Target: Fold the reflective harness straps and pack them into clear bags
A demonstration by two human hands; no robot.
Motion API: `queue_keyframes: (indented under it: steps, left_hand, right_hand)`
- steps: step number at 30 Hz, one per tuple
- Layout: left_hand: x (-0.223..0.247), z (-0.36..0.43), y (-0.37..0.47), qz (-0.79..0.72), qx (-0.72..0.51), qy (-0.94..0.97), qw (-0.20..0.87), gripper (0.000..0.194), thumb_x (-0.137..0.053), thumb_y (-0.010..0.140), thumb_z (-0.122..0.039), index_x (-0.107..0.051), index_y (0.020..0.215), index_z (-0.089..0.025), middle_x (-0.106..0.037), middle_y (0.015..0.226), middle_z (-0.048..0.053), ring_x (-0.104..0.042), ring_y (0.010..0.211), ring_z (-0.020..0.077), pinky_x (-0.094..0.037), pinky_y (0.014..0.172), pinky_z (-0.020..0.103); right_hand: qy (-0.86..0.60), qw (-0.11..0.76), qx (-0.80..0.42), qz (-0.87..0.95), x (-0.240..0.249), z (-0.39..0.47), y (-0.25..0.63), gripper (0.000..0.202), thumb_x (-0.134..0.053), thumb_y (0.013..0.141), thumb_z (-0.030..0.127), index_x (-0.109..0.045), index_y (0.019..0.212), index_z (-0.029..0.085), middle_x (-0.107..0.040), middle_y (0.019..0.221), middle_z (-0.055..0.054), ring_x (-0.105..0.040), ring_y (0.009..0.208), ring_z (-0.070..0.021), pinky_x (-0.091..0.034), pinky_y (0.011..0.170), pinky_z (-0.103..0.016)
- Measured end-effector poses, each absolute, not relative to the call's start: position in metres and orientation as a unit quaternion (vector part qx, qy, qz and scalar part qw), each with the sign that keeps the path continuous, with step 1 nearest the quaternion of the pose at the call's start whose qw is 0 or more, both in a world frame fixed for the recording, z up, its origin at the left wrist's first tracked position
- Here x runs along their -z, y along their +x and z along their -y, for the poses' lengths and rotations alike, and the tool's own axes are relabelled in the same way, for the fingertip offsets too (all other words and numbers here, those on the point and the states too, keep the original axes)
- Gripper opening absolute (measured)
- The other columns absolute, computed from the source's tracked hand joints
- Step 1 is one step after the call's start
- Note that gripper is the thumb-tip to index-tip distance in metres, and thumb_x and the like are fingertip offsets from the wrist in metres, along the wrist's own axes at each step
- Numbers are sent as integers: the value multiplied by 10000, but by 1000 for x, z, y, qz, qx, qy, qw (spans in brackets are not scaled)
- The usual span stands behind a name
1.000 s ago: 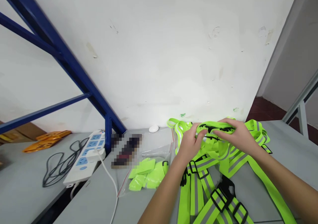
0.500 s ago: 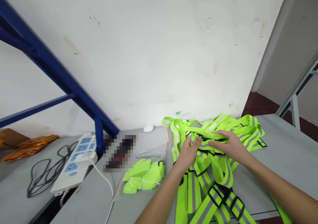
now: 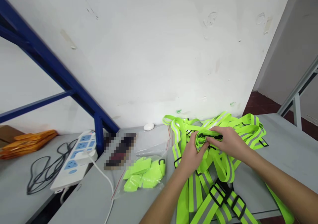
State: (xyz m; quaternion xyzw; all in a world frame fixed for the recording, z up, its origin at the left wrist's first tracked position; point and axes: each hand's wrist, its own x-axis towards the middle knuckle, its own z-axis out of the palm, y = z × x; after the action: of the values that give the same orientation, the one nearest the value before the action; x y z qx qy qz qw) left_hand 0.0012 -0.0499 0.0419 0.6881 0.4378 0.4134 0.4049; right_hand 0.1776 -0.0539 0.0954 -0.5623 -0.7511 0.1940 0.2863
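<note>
- Pinching the left end of a rolled neon-green reflective strap [image 3: 201,136] between left hand [image 3: 190,154] thumb and fingers.
- Gripping the same roll at its right end with right hand [image 3: 230,142], thumb on the near side.
- Holding it over a heap of reflective straps [image 3: 225,177] with black plastic buckles [image 3: 226,193], on the grey table [image 3: 280,157].
- Left of the heap: clear zip bag [image 3: 121,191] containing folded green strap [image 3: 140,167]; farther left, white power strip [image 3: 72,174].

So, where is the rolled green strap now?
In the head view, the rolled strap is right of centre, held between left hand and right hand, with loose straps behind.
</note>
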Motion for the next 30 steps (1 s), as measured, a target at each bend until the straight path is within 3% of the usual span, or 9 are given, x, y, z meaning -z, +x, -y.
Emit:
queue_keyframes:
  steps: [4, 7, 11, 14, 17, 20, 26, 30]
  left_hand:
    - [-50, 54, -10, -373, -423, 680, 469, 539, -465, 926, -482, -437, 1407, -242, -584, 1330, 107, -558, 1209, 252, -463, 995, 395]
    - [-56, 47, -19, -331, -420, 646, 545, 533, -286, 969, -519, -509, 1372, -249, -622, 1289, 97, -559, 1222, 245, -471, 1000, 421]
    - [-60, 34, -26, -332, -427, 625, 563, 483, -619, 842, -477, -610, 1256, -228, -656, 1242, 100, -597, 1171, 259, -489, 975, 398]
    - [-60, 33, -24, -324, -427, 613, 581, 521, -722, 760, -441, -630, 1215, -205, -684, 1186, 114, -644, 1090, 266, -526, 908, 383]
    - [-56, 38, -18, -389, -421, 623, 532, 438, -704, 773, -432, -664, 1149, -210, -723, 1095, 85, -677, 997, 266, -547, 854, 397]
    - [-52, 43, -13, -439, -455, 617, 469, 396, -659, 805, -457, -685, 1104, -199, -727, 1087, 79, -665, 1028, 278, -531, 893, 420]
    - [-50, 44, -15, -447, -480, 578, 486, 402, -658, 799, -482, -686, 1074, -189, -719, 1111, 83, -655, 1067, 275, -514, 928, 398]
    - [-52, 45, -15, -471, -460, 590, 468, 376, -698, 759, -462, -709, 1004, -176, -733, 1030, 92, -665, 1009, 287, -528, 880, 401]
  right_hand:
    - [-562, 326, -208, 731, -95, 50, 180, 290, -568, 850, 458, -705, 940, 220, -744, 888, -51, -678, 743, -242, -485, 600, -311]
    - [-554, 354, -238, 715, -96, 47, 185, 293, -594, 832, 466, -720, 934, 222, -743, 953, -49, -684, 853, -271, -516, 652, -326]
    - [-531, 356, -298, 709, -100, 47, 186, 258, -622, 812, 445, -722, 910, 229, -740, 941, -31, -682, 873, -262, -530, 688, -326]
    - [-527, 352, -321, 704, -102, 48, 182, 241, -616, 816, 426, -717, 899, 224, -738, 909, -30, -679, 831, -248, -526, 671, -321]
    - [-532, 348, -307, 708, -103, 50, 176, 246, -612, 818, 436, -712, 878, 218, -739, 867, -33, -673, 772, -239, -510, 624, -309]
    - [-538, 340, -271, 722, -104, 52, 172, 255, -612, 820, 455, -703, 875, 223, -735, 837, -25, -660, 729, -223, -482, 588, -288]
    - [-525, 314, -254, 749, -106, 51, 171, 275, -622, 802, 489, -682, 851, 225, -716, 814, -4, -637, 711, -202, -462, 600, -275]
    - [-530, 261, -255, 765, -102, 50, 173, 371, -666, 750, 534, -677, 956, 226, -689, 736, 1, -579, 569, -171, -393, 501, -261]
